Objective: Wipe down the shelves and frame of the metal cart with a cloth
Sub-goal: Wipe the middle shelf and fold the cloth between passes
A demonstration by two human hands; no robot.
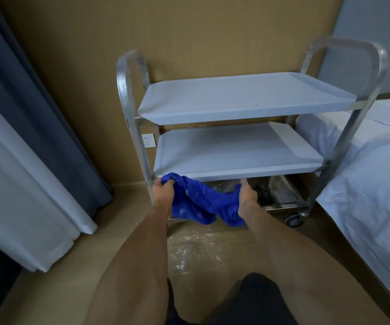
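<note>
Bottom of frame: two bare forearms reach forward over a dark-clad knee and a wood-look floor (pixel 203 252) dusted with pale specks.

Centre, just below the middle shelf: left hand (pixel 163 195) and right hand (pixel 248 197) each have fingers curled round an end of a blue cloth (pixel 203 202). It sags in a bunched swag between them, in front of the cart's lowest tier, not pressed to any surface that I can make out.

Handling, as a judgement: cloth is soft, light, limp; it will fold wherever gripped. Better wadded into one palm for flat shelves, or wrapped round a tube for the frame. It seems to carry pale flecks.

Behind: metal cart (pixel 128 97) with tubular end hoops, top shelf (pixel 243 97), middle shelf (pixel 236 151), a darker bottom tray (pixel 280 198) and a castor (pixel 294 219) at lower right. The shelves look smooth, probably slick.

Far: tan wall, a wall socket (pixel 148 140) left of the middle shelf, curtains (pixel 25 137) at left, white bedding (pixel 365 172) at right.

No brand, label or readable writing anywhere.
</note>
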